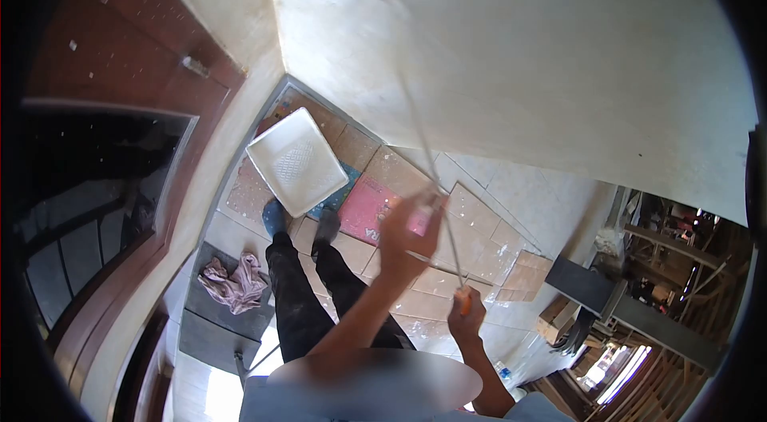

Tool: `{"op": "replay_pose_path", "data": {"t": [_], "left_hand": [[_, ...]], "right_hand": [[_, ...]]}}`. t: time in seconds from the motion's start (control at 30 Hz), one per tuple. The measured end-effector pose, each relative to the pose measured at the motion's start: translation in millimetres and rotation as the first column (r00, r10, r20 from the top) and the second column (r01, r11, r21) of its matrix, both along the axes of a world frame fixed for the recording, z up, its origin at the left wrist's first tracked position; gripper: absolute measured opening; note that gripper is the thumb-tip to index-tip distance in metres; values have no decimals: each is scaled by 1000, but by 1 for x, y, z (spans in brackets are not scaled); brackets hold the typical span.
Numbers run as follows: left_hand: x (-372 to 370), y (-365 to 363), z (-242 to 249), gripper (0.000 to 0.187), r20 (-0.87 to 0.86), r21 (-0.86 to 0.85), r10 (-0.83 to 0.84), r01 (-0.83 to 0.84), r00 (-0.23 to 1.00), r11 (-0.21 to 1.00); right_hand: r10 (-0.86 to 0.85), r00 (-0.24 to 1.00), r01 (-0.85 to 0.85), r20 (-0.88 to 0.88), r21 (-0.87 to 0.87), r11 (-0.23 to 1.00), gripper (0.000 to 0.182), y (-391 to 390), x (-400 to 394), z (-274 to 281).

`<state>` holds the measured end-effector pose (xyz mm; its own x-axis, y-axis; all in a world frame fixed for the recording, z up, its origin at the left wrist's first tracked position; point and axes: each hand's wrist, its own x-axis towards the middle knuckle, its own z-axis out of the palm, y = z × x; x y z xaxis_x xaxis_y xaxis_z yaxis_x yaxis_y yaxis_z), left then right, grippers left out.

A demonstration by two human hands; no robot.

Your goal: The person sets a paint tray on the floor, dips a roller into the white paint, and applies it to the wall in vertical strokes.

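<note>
A long-handled paint roller stretches up from my hands to the pale wall. Its far end, smeared by motion, is near the top of the view. My right hand is wrapped round the orange grip at the pole's lower end. Higher up the pole, my left hand is closed round the shaft, partly blurred. On the floor beyond my feet sits a white paint tray with a textured ramp, tilted towards the corner in this view.
Flattened cardboard covers the floor beside a pink printed sheet. A crumpled cloth lies on a dark mat at left. A brown door with dark glass stands left. Wooden furniture and clutter fill the right side.
</note>
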<state>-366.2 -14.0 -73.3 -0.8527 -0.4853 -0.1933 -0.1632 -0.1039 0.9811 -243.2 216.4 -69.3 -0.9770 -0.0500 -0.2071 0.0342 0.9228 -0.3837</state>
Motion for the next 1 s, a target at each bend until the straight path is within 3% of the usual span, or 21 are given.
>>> {"op": "replay_pose_path", "data": {"t": [0.03,0.17,0.27,0.37,0.43,0.6,0.7,0.77,0.83,0.9,1.0], "left_hand": [[6,17,-2,21,-92,-18,-9,8,996,1000],[30,75,1,27,-83,114,-22,32,996,993],[27,67,5,28,-73,147,-14,24,997,989],[6,27,-3,26,-105,79,46,-38,993,996],[-10,-13,-2,28,-28,83,63,-60,998,995],[-38,-81,8,31,-32,80,151,-148,988,986],[-28,-54,2,30,-44,45,177,-175,983,984],[-11,-18,-7,30,-17,64,99,-98,995,993],[1,15,-5,27,-96,96,149,-140,984,985],[5,19,4,25,-103,188,120,-99,987,977],[-7,1,1,26,-80,150,127,-114,989,982]], "right_hand": [[-76,997,76,-9,21,997,17,17,9,2],[-162,986,164,-36,50,985,18,75,48,12],[-99,990,106,-96,67,992,19,68,41,16],[-40,996,49,-76,118,992,20,23,6,10],[2,997,-2,-80,4,1000,23,-14,-21,0],[56,992,-66,-115,-84,994,23,-77,-52,-10],[12,997,-15,-78,-46,999,23,-61,-39,-7],[-17,999,17,-46,3,1000,23,-23,-17,-6],[-46,998,47,-34,35,998,23,3,0,3],[-99,995,101,-25,52,994,22,6,5,18],[-37,999,39,-18,101,994,21,-9,-16,22]]}}
